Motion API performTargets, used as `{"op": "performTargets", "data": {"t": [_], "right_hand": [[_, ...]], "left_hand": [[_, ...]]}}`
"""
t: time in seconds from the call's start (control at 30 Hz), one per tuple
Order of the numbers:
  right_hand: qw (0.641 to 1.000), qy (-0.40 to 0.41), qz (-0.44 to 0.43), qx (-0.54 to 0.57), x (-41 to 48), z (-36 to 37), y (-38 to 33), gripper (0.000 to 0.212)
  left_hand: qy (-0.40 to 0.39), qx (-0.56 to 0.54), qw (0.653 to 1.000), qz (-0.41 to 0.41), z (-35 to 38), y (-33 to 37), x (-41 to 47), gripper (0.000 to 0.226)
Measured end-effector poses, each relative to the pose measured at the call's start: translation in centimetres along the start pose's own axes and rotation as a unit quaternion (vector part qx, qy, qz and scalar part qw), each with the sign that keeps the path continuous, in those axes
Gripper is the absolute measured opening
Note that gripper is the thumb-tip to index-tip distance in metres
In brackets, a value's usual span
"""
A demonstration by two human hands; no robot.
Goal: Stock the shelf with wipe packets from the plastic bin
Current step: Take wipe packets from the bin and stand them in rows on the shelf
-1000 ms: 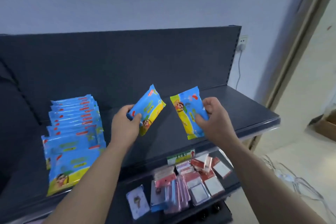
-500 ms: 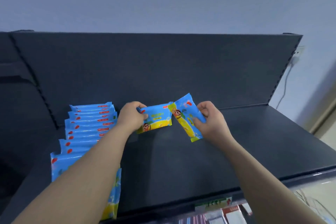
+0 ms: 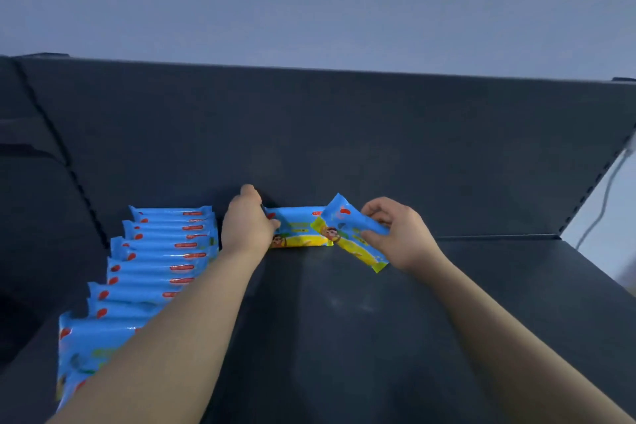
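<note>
Obs., head view: two arms in frame, both uncovered.
- The left hand is bare, its back smooth, with the knuckles a low ridge.
- The right hand is bare, with faint knuckle creases on the fingers.
- The left forearm is bare from wrist to frame edge, slim and widening toward the elbow.
- The right forearm is the same, bare along its whole visible length.
- Wrists are bare.
- Nails are too blurred to tell.

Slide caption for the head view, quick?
Left hand holds one wipe packet by the shelf back panel; right hand pinches a tilted second packet.
</note>
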State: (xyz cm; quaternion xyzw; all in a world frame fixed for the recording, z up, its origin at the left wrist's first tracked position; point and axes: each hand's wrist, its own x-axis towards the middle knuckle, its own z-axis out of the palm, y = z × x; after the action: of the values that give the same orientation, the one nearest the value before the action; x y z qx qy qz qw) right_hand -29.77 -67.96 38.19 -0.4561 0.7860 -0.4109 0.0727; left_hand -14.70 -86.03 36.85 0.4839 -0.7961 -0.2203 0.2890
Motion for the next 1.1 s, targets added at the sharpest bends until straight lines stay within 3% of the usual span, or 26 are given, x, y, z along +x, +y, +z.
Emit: {"op": "performTargets", "data": {"t": [0.2, 0.47, 0.63, 0.8, 1.1], "right_hand": [[0.998, -0.049, -0.027, -0.028, 1.2, 1.6, 0.1, 0.022], [0.983, -0.089, -0.088, -0.132, 3.4, 5.0, -1.1, 0.028], [0.965, -0.029, -0.141, -0.221, 3.9, 6.4, -2.0, 0.032], [0.964, 0.049, -0.109, -0.237, 3.0, 6.5, -1.2, 0.039], [0.970, 0.082, -0.036, -0.224, -2.8, 3.9, -1.4, 0.042]], "left_hand": [[0.001, -0.025, 0.999, -0.020, -0.3, -0.3, 0.0, 0.032], [-0.065, -0.008, 0.997, -0.035, -1.8, -1.1, -0.7, 0.023], [-0.063, -0.069, 0.995, -0.017, -4.1, -1.6, -2.1, 0.026], [-0.051, -0.075, 0.996, 0.007, -5.1, -1.2, -3.5, 0.026], [-0.128, -0.080, 0.984, 0.091, -3.8, -0.3, -7.5, 0.024]]}}
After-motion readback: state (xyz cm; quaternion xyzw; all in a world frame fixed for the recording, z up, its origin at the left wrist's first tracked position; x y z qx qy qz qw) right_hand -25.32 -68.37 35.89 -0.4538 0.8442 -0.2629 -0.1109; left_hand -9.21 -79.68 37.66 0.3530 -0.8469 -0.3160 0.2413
